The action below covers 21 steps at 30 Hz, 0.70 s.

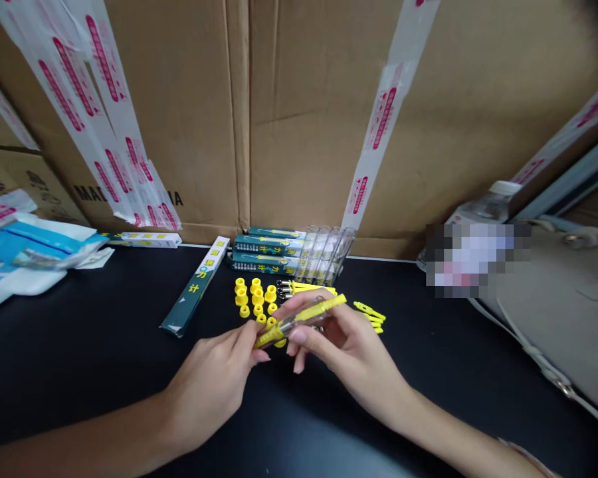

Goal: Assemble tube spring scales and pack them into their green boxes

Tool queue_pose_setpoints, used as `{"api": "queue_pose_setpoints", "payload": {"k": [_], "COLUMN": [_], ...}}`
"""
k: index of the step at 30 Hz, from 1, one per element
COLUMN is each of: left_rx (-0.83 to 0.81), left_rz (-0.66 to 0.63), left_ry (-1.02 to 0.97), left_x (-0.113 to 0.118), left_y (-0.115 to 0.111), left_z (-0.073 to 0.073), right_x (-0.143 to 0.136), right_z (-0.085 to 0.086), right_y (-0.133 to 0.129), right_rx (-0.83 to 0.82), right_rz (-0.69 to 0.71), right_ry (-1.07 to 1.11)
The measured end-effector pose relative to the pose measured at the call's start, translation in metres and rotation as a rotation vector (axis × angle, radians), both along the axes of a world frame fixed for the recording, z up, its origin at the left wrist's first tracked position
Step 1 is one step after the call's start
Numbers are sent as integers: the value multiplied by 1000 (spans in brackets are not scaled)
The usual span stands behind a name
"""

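Note:
Both hands hold a spring scale (pixel 299 317), a clear tube with a yellow rod partly inside it, slanted up to the right. At its lower left end, the fingers of my left hand (pixel 214 372) pinch it. My right hand (pixel 343 345) grips the tube with thumb and fingers, and the yellow rod sticks out past them. Just behind the hands lie several yellow caps (pixel 242 297). Metal springs with hooks on yellow rods (pixel 299 287) are partly hidden by my right hand. To its right are some loose yellow rods (pixel 369 311).
Printed boxes (pixel 262 255) lie at the back with clear tubes (pixel 323 255) resting on them. Another slim box (pixel 197 285) stands off left. Blue and white packets (pixel 40 245) are far left. A bottle (pixel 498 199) and a beige bag (pixel 563 299) sit right. Large cartons (pixel 309 119) wall the back.

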<state>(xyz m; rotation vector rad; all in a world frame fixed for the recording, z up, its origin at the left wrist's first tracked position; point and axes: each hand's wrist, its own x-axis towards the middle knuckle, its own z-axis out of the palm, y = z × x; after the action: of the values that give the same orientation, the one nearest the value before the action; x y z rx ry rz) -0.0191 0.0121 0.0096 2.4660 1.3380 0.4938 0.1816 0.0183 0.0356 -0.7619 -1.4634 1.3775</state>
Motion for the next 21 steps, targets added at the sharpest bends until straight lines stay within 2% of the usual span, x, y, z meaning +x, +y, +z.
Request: {"api": "queue_pose_setpoints", "payload": {"k": [3, 6, 10, 11, 16, 21], "left_rx": [23, -33, -119, -122, -127, -149], "left_rz": [14, 99, 190, 190, 159, 144], "left_ry": [-20, -103, -227, -247, -275, -260], "left_x": [-7, -14, -19, -19, -17, -15], "left_y": [3, 11, 19, 20, 17, 15], "left_z": [0, 0, -4, -5, -10, -8], "right_x": [5, 16, 26, 25, 8, -10], "right_z": [-6, -13, -19, -19, -26, -36], "right_y": [3, 11, 29, 34, 57, 77], "right_rx": [-6, 62, 407, 445, 514, 540], "right_rz": [32, -94, -266, -280, -305, -317], "right_ry": [-92, -202, -669, -727, -841, -852]}}
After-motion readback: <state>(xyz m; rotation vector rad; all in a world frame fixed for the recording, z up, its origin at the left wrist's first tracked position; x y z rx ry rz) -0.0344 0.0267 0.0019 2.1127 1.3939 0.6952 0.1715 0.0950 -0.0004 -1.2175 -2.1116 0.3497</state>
